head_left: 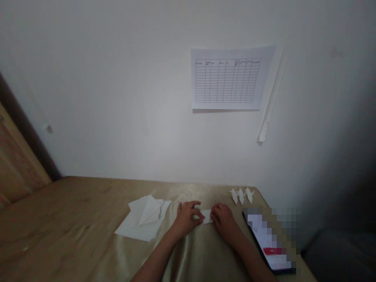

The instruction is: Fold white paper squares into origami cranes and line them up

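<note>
Between my two hands lies a small white piece of folded paper (207, 216) on the brown cloth. My left hand (189, 216) pinches its left end between thumb and index finger, the other fingers lifted. At the right end, my right hand (221, 217) has its fingers closed on the paper, with the thumb mostly hidden. Beyond my right hand stand three small folded paper figures (241, 196) in a row. Left of my left hand rests a loose stack of white paper sheets (141, 231), with a creased sheet on top.
A shiny brown cloth (88, 243) covers the table. A phone or tablet (272, 250) with a lit, partly blurred screen lies near the right edge. A printed table sheet (227, 80) hangs on the wall (117, 98) behind. Wooden boards (20, 156) stand at the left.
</note>
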### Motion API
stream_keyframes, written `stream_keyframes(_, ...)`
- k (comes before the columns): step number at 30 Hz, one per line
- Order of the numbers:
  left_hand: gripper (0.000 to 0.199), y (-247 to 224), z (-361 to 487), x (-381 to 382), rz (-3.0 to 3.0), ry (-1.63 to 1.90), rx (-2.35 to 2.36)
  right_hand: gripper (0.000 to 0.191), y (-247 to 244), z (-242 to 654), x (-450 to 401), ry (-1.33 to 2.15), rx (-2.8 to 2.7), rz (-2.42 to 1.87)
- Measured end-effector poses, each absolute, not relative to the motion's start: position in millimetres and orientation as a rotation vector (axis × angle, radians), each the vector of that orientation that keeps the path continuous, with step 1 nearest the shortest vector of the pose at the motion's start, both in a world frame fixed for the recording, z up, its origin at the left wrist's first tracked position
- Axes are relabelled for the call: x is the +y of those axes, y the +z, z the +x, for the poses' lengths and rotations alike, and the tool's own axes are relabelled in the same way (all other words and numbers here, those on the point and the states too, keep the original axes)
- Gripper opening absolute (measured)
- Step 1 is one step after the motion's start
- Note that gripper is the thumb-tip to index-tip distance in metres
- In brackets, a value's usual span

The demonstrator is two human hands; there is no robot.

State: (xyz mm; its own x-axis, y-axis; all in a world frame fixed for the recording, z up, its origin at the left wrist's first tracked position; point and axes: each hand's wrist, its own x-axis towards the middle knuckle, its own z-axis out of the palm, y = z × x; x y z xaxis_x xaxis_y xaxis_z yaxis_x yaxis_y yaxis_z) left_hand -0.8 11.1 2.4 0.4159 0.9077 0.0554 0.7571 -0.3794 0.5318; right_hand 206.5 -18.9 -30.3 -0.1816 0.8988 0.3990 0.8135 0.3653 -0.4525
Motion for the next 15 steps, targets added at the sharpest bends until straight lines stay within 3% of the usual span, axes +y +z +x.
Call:
stream_keyframes(7, 0.034, -7, -1, 13, 2.310, 0.477, 1.386, 0.016, -36, 206, -16, 0.110, -2.024, -1.489)
stream_keyframes(15, 0.019, -9, 2, 14, 2.299, 0.481, 1.430, 0.017, -34, 197, -19, -0.019, -1.973, -1.672)
